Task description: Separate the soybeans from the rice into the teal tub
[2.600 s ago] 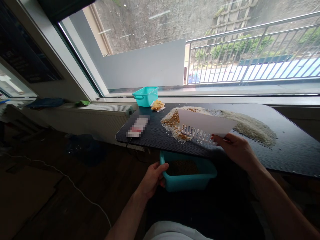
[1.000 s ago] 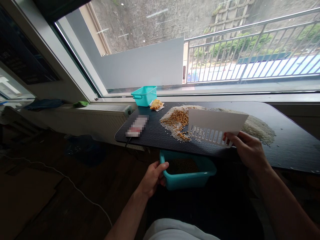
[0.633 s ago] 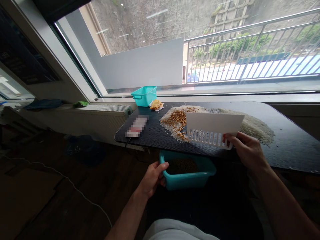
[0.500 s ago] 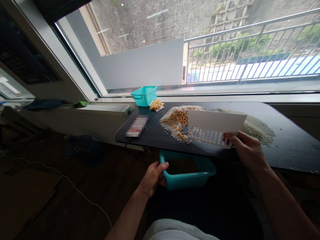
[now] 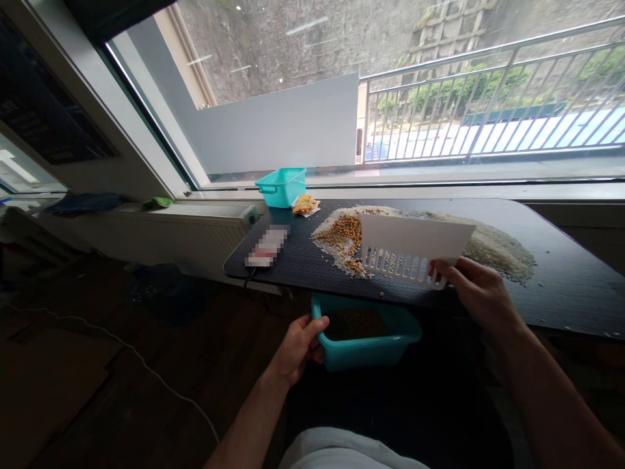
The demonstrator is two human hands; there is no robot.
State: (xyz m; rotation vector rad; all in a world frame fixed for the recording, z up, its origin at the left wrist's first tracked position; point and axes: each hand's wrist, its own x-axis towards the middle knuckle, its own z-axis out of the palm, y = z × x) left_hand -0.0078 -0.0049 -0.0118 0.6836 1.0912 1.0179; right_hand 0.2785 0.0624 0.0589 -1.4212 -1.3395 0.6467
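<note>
Two hands work at the table (image 5: 566, 286), each closed on something. At the left, the left hand (image 5: 295, 352) grasps the end of a teal bin (image 5: 364, 355), thumb over the rim and fingers outside; the bin's mouth lies below the near edge, probably so that anything pushed off drops inside. Small dark pieces lie in it, too shaded to name. To the right, the right hand (image 5: 481, 290) pinches the corner of a white slotted sheet (image 5: 415, 236), held tilted with its slots low, perhaps so that small grains slip through; whether it touches the table I cannot tell. Yellow beans (image 5: 347, 229) and white grains (image 5: 336, 255) lie just left of the sheet, one stray bean (image 5: 381, 294) near the edge, and a pale heap (image 5: 505, 251) behind it, far right.
</note>
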